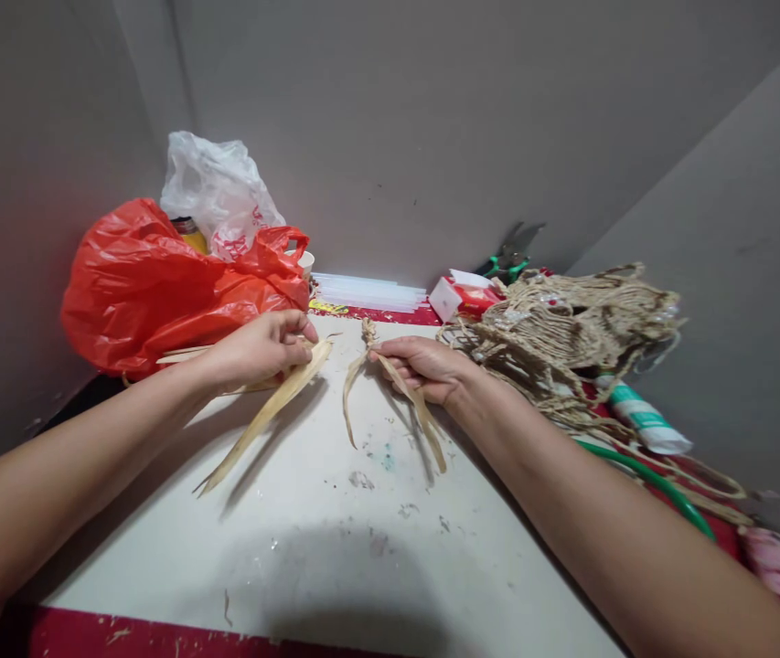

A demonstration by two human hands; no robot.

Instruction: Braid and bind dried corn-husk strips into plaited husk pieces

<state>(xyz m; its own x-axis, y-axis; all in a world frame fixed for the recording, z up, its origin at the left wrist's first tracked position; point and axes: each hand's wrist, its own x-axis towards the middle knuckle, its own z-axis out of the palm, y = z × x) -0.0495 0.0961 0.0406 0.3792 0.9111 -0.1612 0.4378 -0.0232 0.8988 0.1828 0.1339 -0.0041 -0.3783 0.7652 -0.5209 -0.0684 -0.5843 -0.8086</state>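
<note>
Between the fingertips of my left hand [266, 347] is a long dry pale leaf strip [272, 404], whose split end hangs down toward the front left. My right hand [421, 366] pinches a short braided piece [368, 336] just below its knotted top. Two loose strips fan downward from that braid, one [349, 402] to the left and a wider one [423, 419] under my right hand. The hands are apart above a white board [335, 539]. More pale strips [184, 355] lie behind my left wrist.
Red [143, 283] and white plastic bags [218, 187] stand at the back left. Clear sticks [368, 292], a red box [464, 297] and green-handled cutters [509, 260] line the back. At right are heaped braided cords [568, 320], a green-white roll [646, 420] and a green hoop [657, 480].
</note>
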